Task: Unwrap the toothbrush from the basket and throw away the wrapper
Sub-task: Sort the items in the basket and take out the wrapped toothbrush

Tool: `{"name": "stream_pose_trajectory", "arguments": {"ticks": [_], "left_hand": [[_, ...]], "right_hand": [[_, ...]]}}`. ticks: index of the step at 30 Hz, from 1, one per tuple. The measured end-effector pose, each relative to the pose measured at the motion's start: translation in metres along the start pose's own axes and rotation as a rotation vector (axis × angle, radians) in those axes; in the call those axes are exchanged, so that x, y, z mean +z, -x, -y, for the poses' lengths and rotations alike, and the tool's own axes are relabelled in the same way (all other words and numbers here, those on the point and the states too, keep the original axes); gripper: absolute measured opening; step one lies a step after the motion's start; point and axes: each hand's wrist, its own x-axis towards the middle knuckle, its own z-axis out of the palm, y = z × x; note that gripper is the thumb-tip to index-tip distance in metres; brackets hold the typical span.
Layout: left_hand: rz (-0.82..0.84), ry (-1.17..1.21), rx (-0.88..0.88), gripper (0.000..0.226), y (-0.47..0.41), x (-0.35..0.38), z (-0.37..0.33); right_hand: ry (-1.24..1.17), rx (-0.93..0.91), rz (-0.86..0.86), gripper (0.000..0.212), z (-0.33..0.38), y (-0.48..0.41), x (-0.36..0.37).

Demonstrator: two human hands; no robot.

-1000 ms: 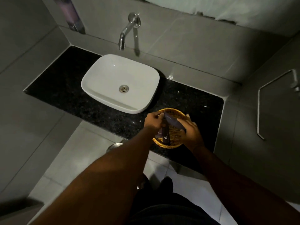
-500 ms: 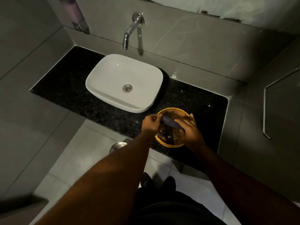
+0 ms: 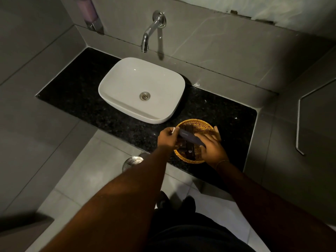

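Observation:
A round wicker basket (image 3: 200, 123) stands on the black granite counter (image 3: 81, 99), right of the sink. Over it both hands hold a long dark blue toothbrush wrapper (image 3: 189, 136). My left hand (image 3: 168, 138) pinches its left end, where a small pale flap sticks out. My right hand (image 3: 211, 149) grips its right end and covers part of the basket. Other dark packets (image 3: 190, 152) lie inside the basket beneath the wrapper. The toothbrush itself is hidden in the wrapper.
A white basin (image 3: 141, 88) sits on the counter under a chrome wall tap (image 3: 151, 31). A round metal bin lid (image 3: 131, 161) shows on the floor below the counter edge. A metal rail (image 3: 298, 124) runs along the right wall. My feet (image 3: 174, 200) stand on pale floor tiles.
The hands stay over the basket holding the wrapper. A small pale flap now shows at the left end by my left hand's fingers. The view has shifted slightly.

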Motion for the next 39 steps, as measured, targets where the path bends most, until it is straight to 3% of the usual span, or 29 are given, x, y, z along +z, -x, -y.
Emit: {"name": "stream_pose_trajectory", "arguments": {"ticks": [3, 8, 13, 16, 21, 24, 27, 30, 33, 39], "left_hand": [[0.006, -0.034, 0.042, 0.038, 0.004, 0.0, 0.003], [-0.014, 0.226, -0.125, 0.049, 0.001, -0.001, 0.004], [0.116, 0.268, -0.211, 0.064, 0.003, 0.001, -0.004], [0.189, 0.151, -0.077, 0.05, 0.008, 0.009, -0.003], [0.071, 0.077, 0.091, 0.037, 0.008, 0.015, -0.001], [0.109, -0.255, 0.243, 0.046, 0.007, 0.005, -0.002], [0.279, -0.682, 0.383, 0.055, 0.006, -0.004, -0.007], [0.295, -0.98, 0.507, 0.054, 0.011, -0.005, -0.021], [0.243, -1.256, 0.604, 0.055, 0.017, -0.006, -0.034], [0.274, -1.658, 0.606, 0.051, 0.028, 0.0, -0.066]], "right_hand": [[-0.041, 0.02, 0.013, 0.061, 0.001, 0.002, 0.0], [-0.136, 0.037, -0.006, 0.06, 0.001, 0.006, 0.0], [-0.375, 0.258, -0.01, 0.053, 0.017, 0.002, 0.0], [-0.566, 0.313, 0.023, 0.054, 0.039, -0.009, 0.0], [-0.69, 0.301, -0.043, 0.043, 0.059, -0.021, -0.004], [-0.926, 0.464, -0.231, 0.029, 0.058, -0.031, -0.019], [-1.263, 0.647, 0.004, 0.04, 0.051, -0.042, -0.035], [-1.295, 0.724, 0.205, 0.058, 0.042, -0.047, -0.04], [-1.329, 0.783, 0.228, 0.042, 0.038, -0.046, -0.032], [-1.427, 0.874, 0.289, 0.025, 0.037, -0.031, -0.021]]}}
